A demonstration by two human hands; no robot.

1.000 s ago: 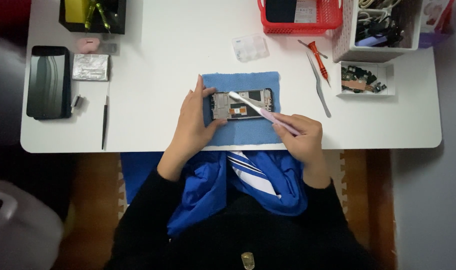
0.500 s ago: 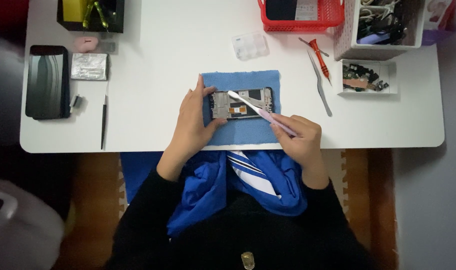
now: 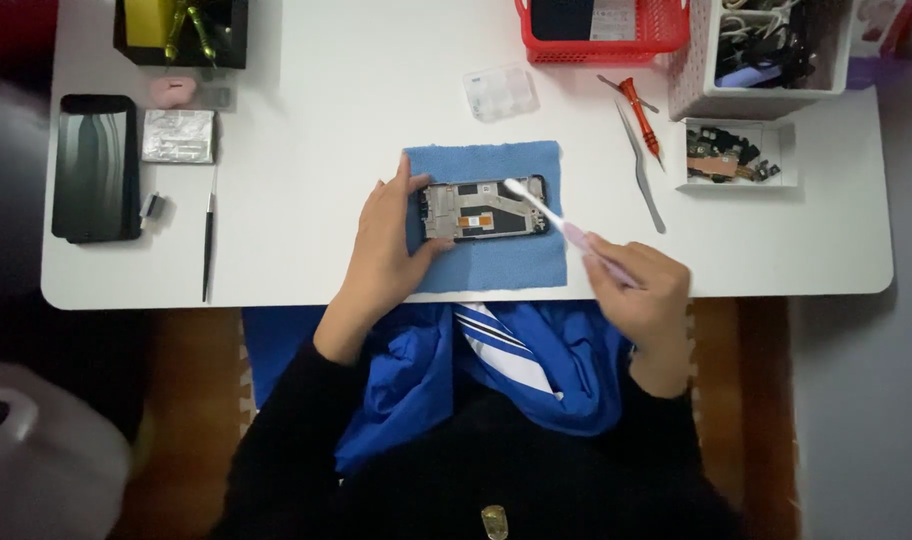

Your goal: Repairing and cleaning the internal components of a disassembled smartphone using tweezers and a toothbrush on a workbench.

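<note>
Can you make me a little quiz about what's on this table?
1. True or false: the left hand steadies the opened phone on the blue cloth.
2. What does the right hand hold? A) the screwdriver B) a brush C) the tweezers
3. Fill in: the red-handled screwdriver lies just below the red ____.

Key: 1 true. 2 B: the brush tip rests on the phone, while the tweezers lie on the table. 3 basket.
</note>
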